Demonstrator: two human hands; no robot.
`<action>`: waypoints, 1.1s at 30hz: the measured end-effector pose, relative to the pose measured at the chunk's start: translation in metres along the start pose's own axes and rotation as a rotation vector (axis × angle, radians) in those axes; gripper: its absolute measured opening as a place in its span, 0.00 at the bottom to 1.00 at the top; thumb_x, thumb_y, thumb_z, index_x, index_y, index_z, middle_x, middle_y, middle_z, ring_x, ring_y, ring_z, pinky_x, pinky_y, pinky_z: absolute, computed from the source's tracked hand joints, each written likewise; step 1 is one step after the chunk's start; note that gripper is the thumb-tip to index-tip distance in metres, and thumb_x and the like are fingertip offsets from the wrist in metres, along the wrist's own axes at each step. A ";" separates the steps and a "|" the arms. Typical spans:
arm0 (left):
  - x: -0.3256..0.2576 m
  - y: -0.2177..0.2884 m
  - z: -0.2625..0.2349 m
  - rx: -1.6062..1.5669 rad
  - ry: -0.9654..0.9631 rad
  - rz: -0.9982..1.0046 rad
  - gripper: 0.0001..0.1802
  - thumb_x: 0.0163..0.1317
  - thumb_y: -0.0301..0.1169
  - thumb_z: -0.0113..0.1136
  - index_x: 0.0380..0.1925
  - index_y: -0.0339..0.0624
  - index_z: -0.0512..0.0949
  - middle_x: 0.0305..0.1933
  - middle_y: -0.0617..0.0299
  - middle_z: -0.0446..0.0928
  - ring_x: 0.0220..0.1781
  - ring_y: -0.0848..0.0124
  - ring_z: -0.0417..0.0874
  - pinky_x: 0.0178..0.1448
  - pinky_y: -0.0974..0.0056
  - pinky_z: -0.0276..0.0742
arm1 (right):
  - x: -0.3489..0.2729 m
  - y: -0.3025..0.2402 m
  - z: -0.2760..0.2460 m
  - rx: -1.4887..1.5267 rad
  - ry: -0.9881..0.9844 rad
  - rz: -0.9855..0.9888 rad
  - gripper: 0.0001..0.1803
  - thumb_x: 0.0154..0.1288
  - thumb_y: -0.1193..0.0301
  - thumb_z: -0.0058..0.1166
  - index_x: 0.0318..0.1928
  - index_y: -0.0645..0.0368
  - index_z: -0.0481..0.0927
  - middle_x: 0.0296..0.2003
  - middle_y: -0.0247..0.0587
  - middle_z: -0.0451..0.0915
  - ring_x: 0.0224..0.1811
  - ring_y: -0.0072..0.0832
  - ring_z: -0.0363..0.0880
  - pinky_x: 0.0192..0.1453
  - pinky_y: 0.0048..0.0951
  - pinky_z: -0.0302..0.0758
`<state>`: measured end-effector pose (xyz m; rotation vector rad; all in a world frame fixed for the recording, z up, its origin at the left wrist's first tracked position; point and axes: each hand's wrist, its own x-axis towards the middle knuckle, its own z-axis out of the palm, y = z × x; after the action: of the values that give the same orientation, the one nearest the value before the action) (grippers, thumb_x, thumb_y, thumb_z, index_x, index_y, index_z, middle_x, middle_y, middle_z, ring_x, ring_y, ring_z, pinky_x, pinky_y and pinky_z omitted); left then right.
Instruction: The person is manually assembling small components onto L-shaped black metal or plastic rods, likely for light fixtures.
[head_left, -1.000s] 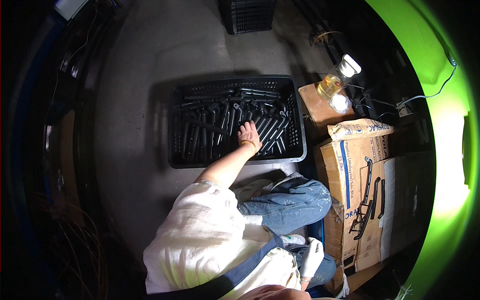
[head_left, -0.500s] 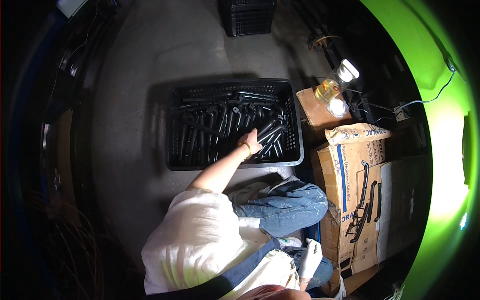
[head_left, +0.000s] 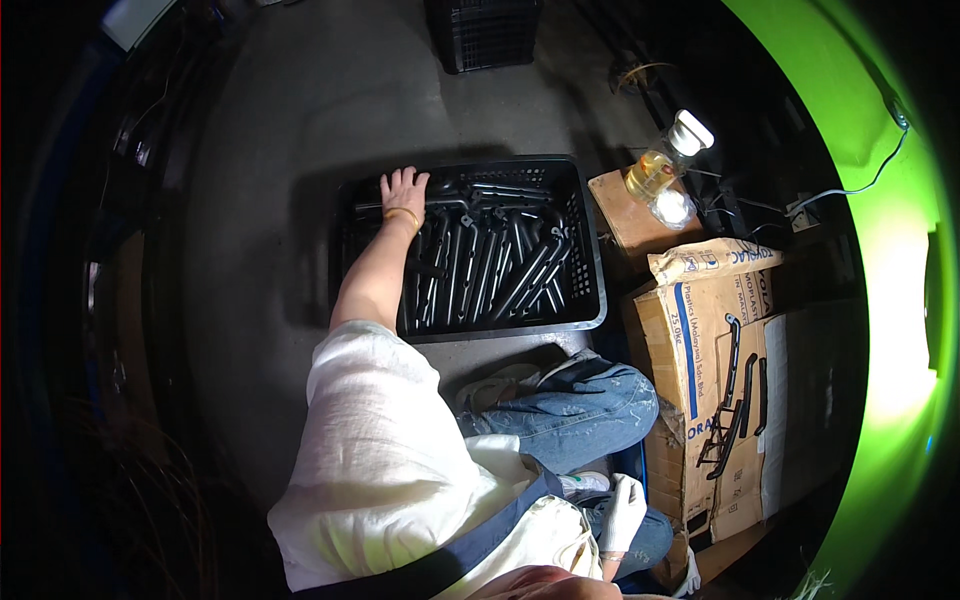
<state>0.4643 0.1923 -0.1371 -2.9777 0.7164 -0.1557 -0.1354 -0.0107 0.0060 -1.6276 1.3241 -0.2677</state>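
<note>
A black plastic crate point(head_left: 592, 250) with perforated sides stands on the floor in front of me. Many black tubular bars point(head_left: 490, 270) lie in it, some with flattened, holed ends. My left hand point(head_left: 405, 188), bare with a yellow band at the wrist, is over the crate's far left part. Its fingers are spread and touch the dark bars there; what lies under the palm is hidden. Down by my right knee is my right hand point(head_left: 624, 512) in a white glove. Its fingers are curled closed, and anything inside them is hidden.
To the right stands a cardboard box point(head_left: 665, 350) with several black parts point(head_left: 735, 410) on its flattened side. Behind it, a clear bottle of yellowish liquid point(head_left: 652, 174) stands on a brown box point(head_left: 625, 215). Black stacked crates point(head_left: 485, 35) are farther off. A bright green surface point(head_left: 840, 100) curves along the right.
My left hand has gone from the bars at the crate's right middle to its far left, with fingers now spread. The bars lie differently. My right hand stays by the knee.
</note>
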 end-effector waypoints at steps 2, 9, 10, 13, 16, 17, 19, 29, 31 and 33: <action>-0.011 0.048 -0.017 -0.145 0.250 0.000 0.23 0.55 0.36 0.65 0.52 0.50 0.75 0.58 0.58 0.71 0.63 0.60 0.68 0.70 0.49 0.59 | -0.001 0.001 -0.002 -0.033 -0.002 -0.006 0.13 0.73 0.67 0.50 0.40 0.64 0.82 0.29 0.28 0.76 0.23 0.11 0.60 0.27 0.18 0.60; -0.078 0.203 0.020 -0.417 -0.388 0.117 0.32 0.53 0.47 0.70 0.51 0.38 0.70 0.53 0.51 0.73 0.58 0.52 0.76 0.61 0.53 0.75 | -0.003 -0.001 -0.001 -0.040 0.008 -0.004 0.12 0.73 0.67 0.50 0.40 0.64 0.82 0.28 0.27 0.75 0.22 0.10 0.58 0.25 0.17 0.58; -0.086 0.205 0.027 -0.405 -0.442 0.051 0.36 0.53 0.48 0.70 0.53 0.36 0.68 0.53 0.49 0.73 0.58 0.53 0.76 0.61 0.53 0.75 | -0.001 0.004 0.000 -0.042 -0.008 -0.014 0.12 0.73 0.67 0.50 0.40 0.64 0.82 0.27 0.27 0.75 0.22 0.10 0.58 0.25 0.17 0.57; -0.094 0.241 0.025 -0.413 -0.525 -0.073 0.52 0.47 0.46 0.75 0.65 0.36 0.56 0.60 0.50 0.65 0.62 0.54 0.73 0.61 0.52 0.75 | -0.003 0.012 0.000 -0.039 0.021 0.007 0.12 0.73 0.67 0.50 0.40 0.63 0.82 0.26 0.25 0.74 0.21 0.10 0.57 0.24 0.17 0.55; -0.099 0.247 0.045 -0.456 -0.477 -0.218 0.55 0.45 0.35 0.76 0.69 0.46 0.50 0.62 0.53 0.61 0.62 0.55 0.74 0.61 0.53 0.76 | -0.005 0.010 0.002 -0.011 0.017 -0.004 0.11 0.73 0.68 0.50 0.40 0.62 0.82 0.25 0.25 0.73 0.20 0.09 0.57 0.23 0.17 0.55; -0.098 0.250 0.043 -0.482 -0.501 -0.247 0.54 0.45 0.33 0.75 0.69 0.47 0.51 0.61 0.52 0.62 0.60 0.54 0.75 0.59 0.53 0.77 | -0.006 0.014 0.001 -0.006 0.018 0.026 0.11 0.73 0.68 0.50 0.40 0.62 0.82 0.25 0.25 0.73 0.20 0.09 0.57 0.23 0.17 0.55; -0.095 0.252 0.041 -0.500 -0.519 -0.266 0.52 0.44 0.32 0.74 0.68 0.50 0.52 0.58 0.51 0.64 0.56 0.52 0.78 0.56 0.55 0.80 | -0.007 0.018 -0.002 0.001 0.022 0.053 0.11 0.73 0.68 0.50 0.40 0.62 0.82 0.25 0.25 0.74 0.20 0.09 0.57 0.23 0.17 0.55; -0.082 0.232 0.026 -1.103 -0.314 -0.302 0.48 0.45 0.34 0.70 0.66 0.31 0.57 0.60 0.36 0.71 0.62 0.44 0.75 0.66 0.55 0.72 | -0.004 0.024 -0.003 -0.030 0.043 -0.060 0.12 0.73 0.67 0.51 0.40 0.63 0.82 0.25 0.26 0.74 0.20 0.10 0.58 0.23 0.17 0.56; -0.064 0.231 0.039 -1.377 -0.160 -0.443 0.51 0.43 0.33 0.70 0.66 0.26 0.55 0.60 0.36 0.71 0.62 0.50 0.75 0.66 0.58 0.70 | -0.002 0.022 -0.001 -0.018 0.041 -0.128 0.12 0.73 0.67 0.51 0.40 0.63 0.82 0.25 0.26 0.74 0.20 0.10 0.58 0.23 0.18 0.56; -0.046 0.244 0.038 -1.784 0.037 -0.699 0.52 0.44 0.34 0.72 0.66 0.26 0.55 0.58 0.43 0.71 0.57 0.56 0.76 0.63 0.61 0.70 | -0.002 0.018 -0.001 -0.035 0.009 -0.031 0.12 0.73 0.67 0.51 0.40 0.63 0.82 0.24 0.26 0.73 0.20 0.10 0.58 0.22 0.18 0.56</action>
<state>0.3179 -0.0019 -0.2016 -4.6454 -0.8230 0.8660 -0.1482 -0.0087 -0.0066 -1.6794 1.3178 -0.2723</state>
